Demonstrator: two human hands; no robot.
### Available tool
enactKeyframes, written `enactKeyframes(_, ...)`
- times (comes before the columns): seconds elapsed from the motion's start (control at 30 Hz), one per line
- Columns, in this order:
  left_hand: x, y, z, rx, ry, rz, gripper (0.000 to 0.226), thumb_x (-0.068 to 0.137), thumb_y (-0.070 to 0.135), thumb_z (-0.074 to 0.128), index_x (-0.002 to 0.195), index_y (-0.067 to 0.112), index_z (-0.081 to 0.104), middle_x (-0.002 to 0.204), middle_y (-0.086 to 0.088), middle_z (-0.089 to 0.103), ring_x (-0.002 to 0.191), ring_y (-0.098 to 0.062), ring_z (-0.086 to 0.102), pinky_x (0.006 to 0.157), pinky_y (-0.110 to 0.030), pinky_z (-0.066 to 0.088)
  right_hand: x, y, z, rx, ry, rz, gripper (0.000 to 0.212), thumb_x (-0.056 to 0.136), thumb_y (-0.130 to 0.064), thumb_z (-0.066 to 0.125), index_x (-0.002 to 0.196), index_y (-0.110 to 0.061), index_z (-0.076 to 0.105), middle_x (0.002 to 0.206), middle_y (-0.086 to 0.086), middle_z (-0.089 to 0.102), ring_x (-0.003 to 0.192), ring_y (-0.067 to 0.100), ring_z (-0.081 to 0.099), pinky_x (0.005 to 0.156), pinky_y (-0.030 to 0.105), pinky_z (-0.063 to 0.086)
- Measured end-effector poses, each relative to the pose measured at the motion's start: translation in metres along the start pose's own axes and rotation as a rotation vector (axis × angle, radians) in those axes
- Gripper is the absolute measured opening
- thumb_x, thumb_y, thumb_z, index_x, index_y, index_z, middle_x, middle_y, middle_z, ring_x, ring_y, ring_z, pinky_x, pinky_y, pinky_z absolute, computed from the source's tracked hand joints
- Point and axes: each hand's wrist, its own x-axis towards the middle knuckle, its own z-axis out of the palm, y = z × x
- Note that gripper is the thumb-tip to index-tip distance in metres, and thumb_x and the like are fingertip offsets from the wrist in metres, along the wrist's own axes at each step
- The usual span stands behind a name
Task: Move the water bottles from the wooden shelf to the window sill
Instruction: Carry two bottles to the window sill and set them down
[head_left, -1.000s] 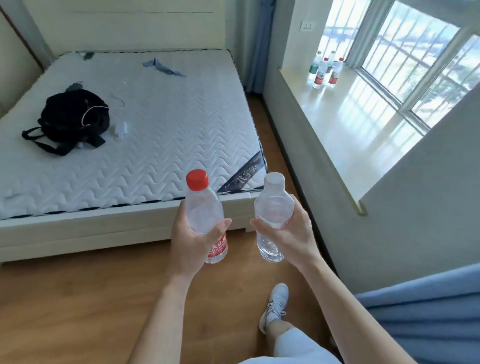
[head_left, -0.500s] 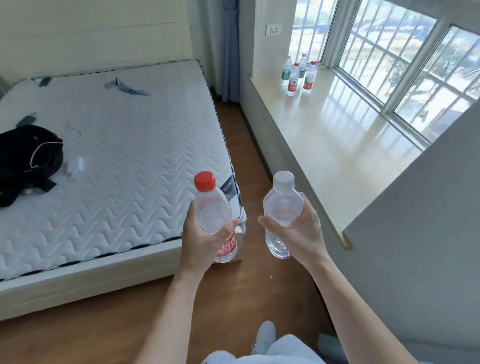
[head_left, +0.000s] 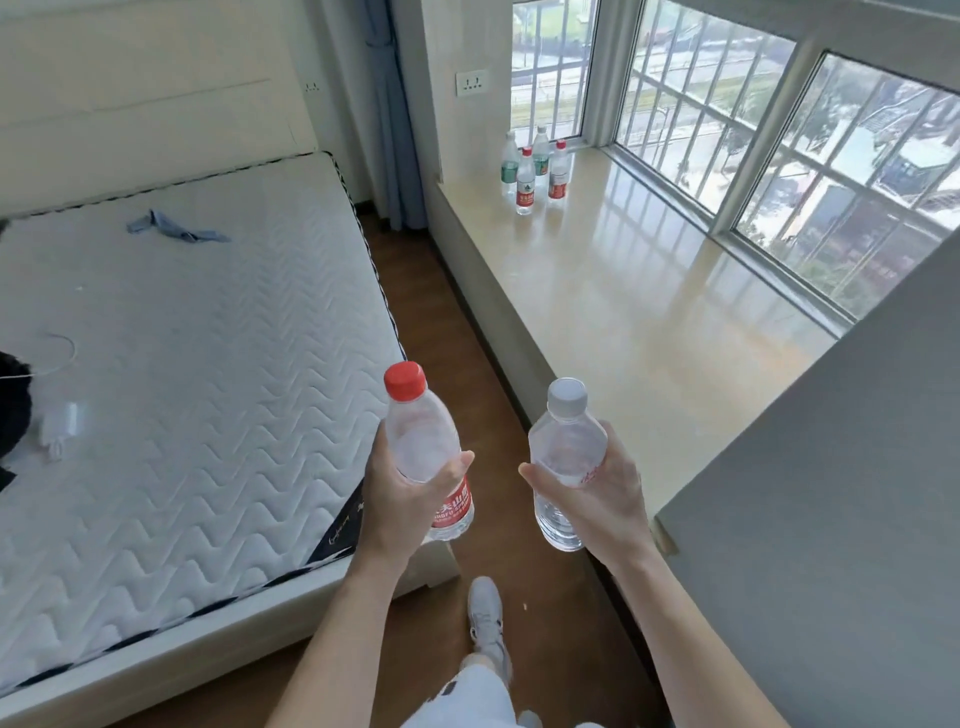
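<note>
While we stand in the gap between the bare quilted white mattress and the glossy beige window sill, our left hand wraps the clear plastic red-capped bottle and our right hand wraps the clear plastic white-capped bottle, both upright. Thin walls likely dent; we judge mid-body grips safest. Four more bottles stand at the sill's far end.
</note>
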Motion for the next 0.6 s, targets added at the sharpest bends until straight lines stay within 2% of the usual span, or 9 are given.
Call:
enactKeyframes(0.13, 0.040, 0.000, 0.023, -0.009, -0.010, 0.017, 0.081, 0.062, 0.064, 0.075, 0.133, 0.040, 0.045, 0.124, 0.027, 0.054, 0.119, 0.008, 0.049, 0.108, -0.036, 0.043, 0.044, 0.008, 0.002, -0.026, -0.005, 0.005, 0.059, 0.062, -0.054, 0.084, 0.111, -0.032, 0.057, 0.100, -0.014, 0.066, 0.093, 0.005, 0.066, 0.075, 0.019, 0.051)
enactKeyframes(0.23, 0.080, 0.000, 0.035, -0.008, 0.000, 0.016, 0.084, 0.062, 0.063, 0.075, 0.135, 0.037, 0.045, 0.129, 0.020, 0.055, 0.122, 0.004, 0.048, 0.111, -0.038, 0.041, 0.088, 0.010, 0.008, -0.042, -0.002, 0.004, 0.058, 0.063, -0.052, 0.086, 0.110, -0.032, 0.057, 0.097, -0.015, 0.066, 0.091, 0.005, 0.066, 0.076, 0.022, 0.053)
enactKeyframes(0.37, 0.152, -0.001, 0.047, -0.003, 0.013, 0.001, 0.086, 0.061, 0.064, 0.075, 0.137, 0.035, 0.045, 0.132, 0.012, 0.056, 0.125, -0.010, 0.052, 0.109, -0.044, 0.044, 0.162, 0.009, 0.028, -0.044, -0.014, 0.026, 0.057, 0.061, -0.051, 0.086, 0.107, -0.031, 0.058, 0.093, -0.014, 0.067, 0.089, 0.006, 0.067, 0.076, 0.027, 0.055)
enactKeyframes(0.5, 0.239, -0.001, 0.057, -0.013, 0.037, 0.005, 0.090, 0.061, 0.062, 0.075, 0.140, 0.033, 0.042, 0.137, 0.008, 0.054, 0.127, -0.015, 0.051, 0.109, -0.044, 0.045, 0.248, 0.002, 0.057, -0.042, -0.056, 0.028, 0.051, 0.063, -0.046, 0.088, 0.102, -0.033, 0.058, 0.091, -0.021, 0.066, 0.085, 0.006, 0.067, 0.074, 0.028, 0.053)
enactKeyframes(0.6, 0.299, 0.005, 0.062, -0.020, 0.048, -0.002, 0.086, 0.061, 0.060, 0.075, 0.137, 0.037, 0.042, 0.136, 0.012, 0.051, 0.125, -0.012, 0.050, 0.108, -0.038, 0.044, 0.310, -0.008, 0.077, -0.034, -0.042, 0.016, 0.050, 0.062, -0.046, 0.086, 0.101, -0.032, 0.058, 0.090, -0.021, 0.067, 0.084, 0.007, 0.067, 0.073, 0.026, 0.051)
